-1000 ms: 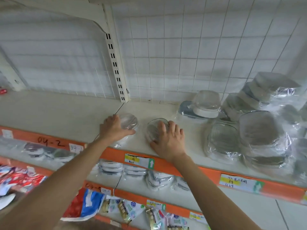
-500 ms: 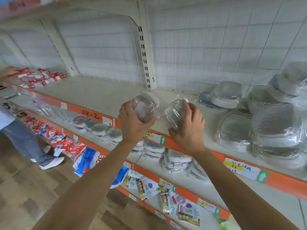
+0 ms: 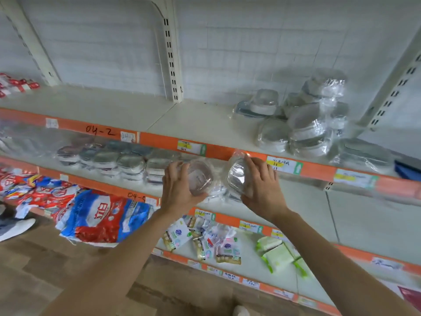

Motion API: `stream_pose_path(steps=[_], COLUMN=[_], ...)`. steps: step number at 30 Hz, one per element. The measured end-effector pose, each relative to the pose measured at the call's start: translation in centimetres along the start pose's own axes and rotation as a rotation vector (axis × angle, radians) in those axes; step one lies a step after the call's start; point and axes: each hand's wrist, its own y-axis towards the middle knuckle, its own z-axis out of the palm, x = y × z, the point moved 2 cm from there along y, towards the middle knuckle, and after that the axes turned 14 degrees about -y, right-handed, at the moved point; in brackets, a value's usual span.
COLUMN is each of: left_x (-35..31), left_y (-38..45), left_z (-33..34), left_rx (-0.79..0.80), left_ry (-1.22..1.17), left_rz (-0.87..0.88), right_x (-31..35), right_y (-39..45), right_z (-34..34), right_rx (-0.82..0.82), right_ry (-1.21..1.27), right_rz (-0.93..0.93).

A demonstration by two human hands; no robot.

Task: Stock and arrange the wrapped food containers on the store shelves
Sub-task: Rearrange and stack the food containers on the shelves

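My left hand (image 3: 176, 190) grips a small clear wrapped container (image 3: 200, 177), tilted with its opening facing me. My right hand (image 3: 262, 190) grips a second clear wrapped container (image 3: 235, 174), also tilted. Both are held in the air in front of the second shelf (image 3: 303, 197), below the orange edge of the upper shelf (image 3: 193, 124). A row of wrapped grey-lidded containers (image 3: 127, 161) lines the second shelf to the left of my hands. A loose pile of larger wrapped containers (image 3: 305, 124) sits on the upper shelf at the right.
Red, white and blue bags (image 3: 95, 215) lie on the lower left shelf. Small packets (image 3: 205, 242) and green packs (image 3: 278, 254) lie on the bottom shelf. A white upright post (image 3: 170, 53) divides the upper shelf. Someone's shoe (image 3: 13, 226) shows at the far left floor.
Both hands have lifted the two small containers off the upper shelf and brought them down and toward me, to the level of the second shelf. The view has tilted downward.
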Motion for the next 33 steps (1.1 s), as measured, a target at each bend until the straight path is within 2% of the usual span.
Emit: stream_pose_path(steps=[3, 9, 16, 23, 25, 27, 30, 33], left_x=[-1.8, -4.2, -4.7, -3.4, -3.6, -3.8, -4.3, -3.7], left_y=[-1.3, -2.6, -2.3, -0.9, -0.5, -0.7, -2.6, -4.8], left_z=[2.4, 10.1, 26.0, 40.1, 41.4, 41.7, 41.2, 41.1], left_rx=[0.092, 0.476, 0.716, 0.703, 0.646, 0.589, 0.572, 0.632], left_ry=[0.035, 0.234, 0.184, 0.144, 0.173, 0.2, 0.244, 0.249], left_rz=[0.088, 0.187, 0.168, 0.293, 0.321, 0.324, 0.342, 0.342], right_x=[-3.9, -10.2, -18.5, -25.4, -26.2, -26.3, -25.2, -22.9], right_y=[-4.5, -11.0, -15.2, -15.0, -14.9, -15.2, -15.9, -16.8], right_z=[1.5, 6.8, 15.7, 23.2, 23.9, 23.8, 23.9, 24.6], right_rx=[0.189, 0.512, 0.628, 0.668, 0.61, 0.555, 0.501, 0.603], right_ry=[-0.081, -0.179, -0.269, -0.362, -0.408, -0.425, -0.415, -0.319], right_rz=[0.089, 0.24, 0.345, 0.291, 0.288, 0.373, 0.425, 0.5])
